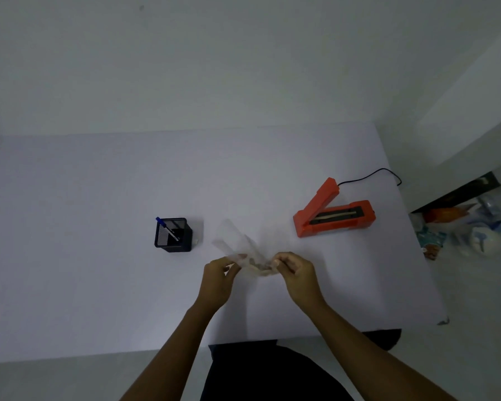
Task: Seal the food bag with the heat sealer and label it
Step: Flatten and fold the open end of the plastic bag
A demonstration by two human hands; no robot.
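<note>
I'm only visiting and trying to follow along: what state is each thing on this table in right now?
food bag: held above the table between both hands; blurred, so sealed or not cannot be told.
left hand: fingers pinch the bag.
right hand: fingers pinch the bag.
heat sealer: arm raised, open, nothing in it, cord attached.
pen: leaning inside the pen holder.
pen holder: standing upright.

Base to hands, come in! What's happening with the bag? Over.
Bare left hand and right hand both pinching the clear food bag, blurred. Orange heat sealer lid up, off to the right. Nothing between bag and sealer.
</note>
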